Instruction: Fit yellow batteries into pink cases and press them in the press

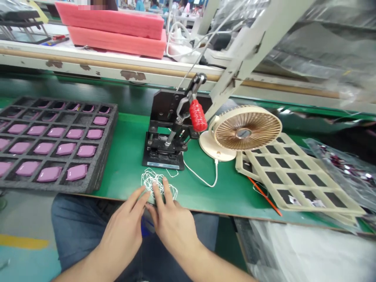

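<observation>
Both my hands rest at the front edge of the green bench, fingers stretched toward a small heap of thin white wire loops (157, 182). My left hand (125, 227) has its fingers straight, their tips at the near left side of the heap. My right hand (172, 219) lies flat with its fingers spread onto the heap. Just behind the loops stands a black hand press (172, 129) with a lever and a red grip (197, 115).
A dark foam tray (17, 184) holds several purple parts (76, 172) at the left. A beige desk fan (245, 129) stands right of the press. A beige grid tray (296, 172), an orange stick (264, 197) and plastic bags (346, 164) are at the right. Pink foam sheets (114, 29) lie behind.
</observation>
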Demonstrator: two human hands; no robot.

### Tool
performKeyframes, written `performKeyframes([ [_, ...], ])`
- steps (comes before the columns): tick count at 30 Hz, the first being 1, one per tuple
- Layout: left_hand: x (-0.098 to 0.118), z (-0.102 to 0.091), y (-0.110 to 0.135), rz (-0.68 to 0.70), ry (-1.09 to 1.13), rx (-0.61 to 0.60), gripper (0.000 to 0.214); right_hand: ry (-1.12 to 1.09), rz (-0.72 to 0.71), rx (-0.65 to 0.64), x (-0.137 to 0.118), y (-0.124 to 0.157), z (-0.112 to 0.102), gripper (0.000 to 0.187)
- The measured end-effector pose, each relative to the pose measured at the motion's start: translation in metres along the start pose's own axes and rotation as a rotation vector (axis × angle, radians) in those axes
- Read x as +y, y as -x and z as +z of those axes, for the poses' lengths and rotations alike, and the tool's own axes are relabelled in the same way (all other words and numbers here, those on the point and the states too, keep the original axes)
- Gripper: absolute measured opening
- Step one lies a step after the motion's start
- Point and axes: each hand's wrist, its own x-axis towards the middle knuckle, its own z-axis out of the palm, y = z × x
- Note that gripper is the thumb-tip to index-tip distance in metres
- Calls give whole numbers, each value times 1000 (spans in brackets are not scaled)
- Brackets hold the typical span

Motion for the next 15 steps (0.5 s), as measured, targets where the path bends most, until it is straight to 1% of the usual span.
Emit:
performKeyframes([
  [3,-9,-8,2,-35,-27,-26,73,24,-114,-11,-10,-14,-3,61],
  [5,-14,-14,2,-55,-30,-19,71,27,-199,-3,-15,-29,-7,61],
  [7,-20,-21,2,-80,-16,25,64,11,-285,14,-20,-45,-13,60],
  [9,-27,-28,1,-114,7,97,59,-5,-350,23,-25,-64,-20,57],
  [12,-37,-37,-2,-152,41,204,54,-12,-366,18,-32,-95,-32,55],
  [15,-42,-41,-8,-186,70,276,48,-8,-314,25,-41,-130,-43,53],
])
